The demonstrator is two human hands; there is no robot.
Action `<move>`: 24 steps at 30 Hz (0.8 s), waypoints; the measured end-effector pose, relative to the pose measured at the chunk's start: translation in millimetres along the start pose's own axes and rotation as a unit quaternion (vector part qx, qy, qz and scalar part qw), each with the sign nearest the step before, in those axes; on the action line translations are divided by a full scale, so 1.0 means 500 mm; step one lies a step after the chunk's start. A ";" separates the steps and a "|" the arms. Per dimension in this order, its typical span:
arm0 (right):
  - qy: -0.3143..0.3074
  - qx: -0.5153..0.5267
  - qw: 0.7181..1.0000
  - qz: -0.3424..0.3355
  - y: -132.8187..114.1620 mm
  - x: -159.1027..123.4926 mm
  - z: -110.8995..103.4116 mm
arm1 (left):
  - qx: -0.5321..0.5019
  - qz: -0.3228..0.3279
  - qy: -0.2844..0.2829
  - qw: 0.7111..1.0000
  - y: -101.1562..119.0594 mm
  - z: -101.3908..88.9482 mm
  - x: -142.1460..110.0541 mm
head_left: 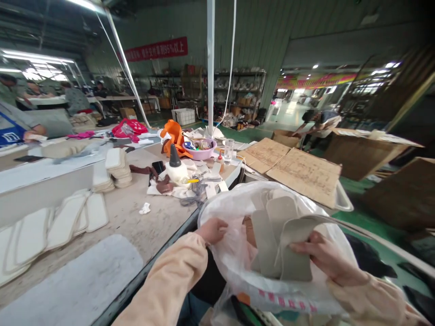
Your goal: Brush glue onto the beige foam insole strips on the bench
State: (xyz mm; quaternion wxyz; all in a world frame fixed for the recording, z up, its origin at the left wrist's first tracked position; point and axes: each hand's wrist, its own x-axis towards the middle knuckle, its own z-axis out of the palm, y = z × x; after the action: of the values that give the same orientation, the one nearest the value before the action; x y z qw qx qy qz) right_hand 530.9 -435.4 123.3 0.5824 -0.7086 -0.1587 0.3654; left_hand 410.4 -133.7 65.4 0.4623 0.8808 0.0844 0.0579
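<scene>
R hand (321,256) has its grip closed on a flat grey piece (296,267), thumb on top, approx. mid-piece. That piece is inside the mouth of a white plastic bag (234,269), w/ other grey pieces (265,231) standing just behind & L of it. L hand (212,230) rests on the bag's L rim, fingers bent inward; can't tell if its grip is pinching the film. Bag sits beside the tabletop (136,240) edge (pinkish-red print on its near side, too blurred to read). On the tabletop, far L: cream pads (66,222) fanned in a row, plus a short stack (117,165) behind. Further back: white bottle (177,172) w/ dark cone cap, lilac basin (202,154) of small bits, clear cup (229,152). Cardboard (306,174) lies beyond the bag, to the R.
</scene>
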 end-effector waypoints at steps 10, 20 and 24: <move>-0.132 0.110 0.983 0.063 -0.032 -0.004 0.094 | -0.582 -0.092 -0.083 0.804 0.153 0.010 -0.143; -0.164 -0.045 0.985 -0.018 -0.054 0.022 0.177 | -0.671 -0.124 0.017 0.731 0.167 0.082 -0.144; -0.103 -0.240 0.958 -0.119 -0.036 0.031 0.207 | -0.654 -0.173 0.043 0.735 0.111 0.112 -0.139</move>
State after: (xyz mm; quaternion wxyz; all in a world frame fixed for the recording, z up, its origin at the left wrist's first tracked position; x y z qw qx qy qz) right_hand 472.5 -347.0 129.4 0.4145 -0.7625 -0.3839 0.3155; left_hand 357.4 -223.6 77.8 0.9224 0.3279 0.1965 0.0555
